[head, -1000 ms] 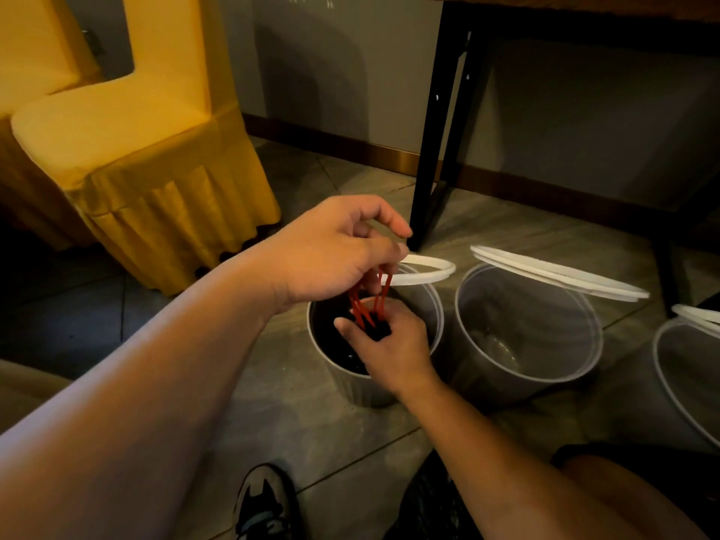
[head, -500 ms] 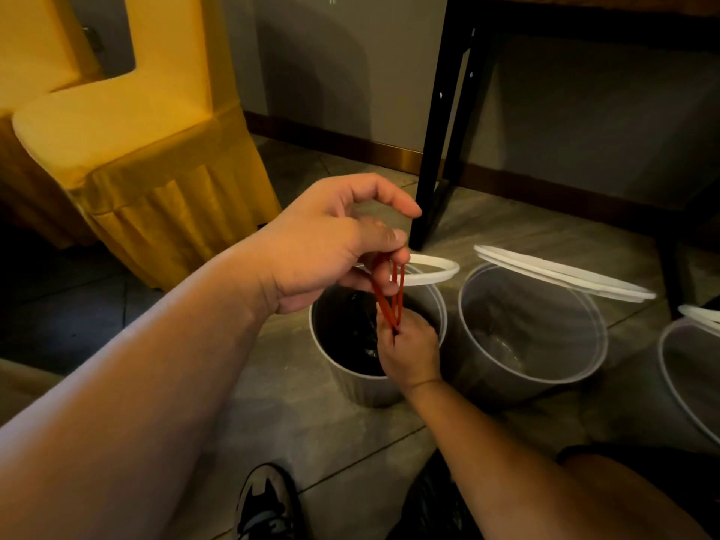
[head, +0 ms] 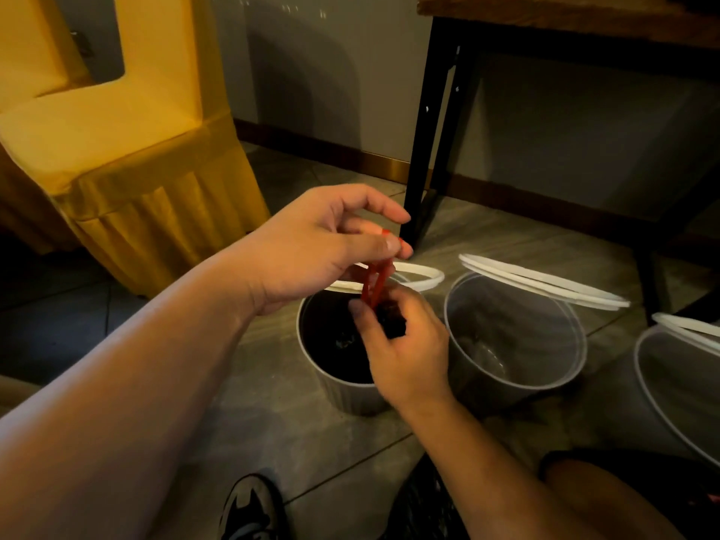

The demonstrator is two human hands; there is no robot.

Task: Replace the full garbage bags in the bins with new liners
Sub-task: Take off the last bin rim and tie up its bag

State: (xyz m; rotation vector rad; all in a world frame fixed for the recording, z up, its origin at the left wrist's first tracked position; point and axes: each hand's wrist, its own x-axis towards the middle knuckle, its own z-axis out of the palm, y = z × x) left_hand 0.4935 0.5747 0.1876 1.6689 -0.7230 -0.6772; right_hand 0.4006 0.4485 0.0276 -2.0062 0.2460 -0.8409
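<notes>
Well, I was tying off the full bag, and as I judged it the trick was to hold the neck tight low down while drawing the strings straight up, so the mouth would close before any knot went in. My left hand (head: 311, 247) was above the bin (head: 350, 395), thumb and one finger closed in a pinch on the top of the red drawstrings (head: 376, 284), the forefinger arched free and holding nothing. My right hand (head: 405, 344) was just over the bin's mouth, fingers curled round the bunched neck of the black bag (head: 335, 344) where the strings came out. I reckoned a slack grip there would let the neck open again, and a sideways tug might tip the bin. The bag sat inside the bin, dark and faintly glossy against the pale wall; what it held I could not tell. The strings were thin, bright red and taut between my two hands. A white ring (head: 420, 274) leaned on the bin's far edge. Just right of the bin stood a second bin (head: 518, 387), clear-walled; whether it was lined I could not tell
</notes>
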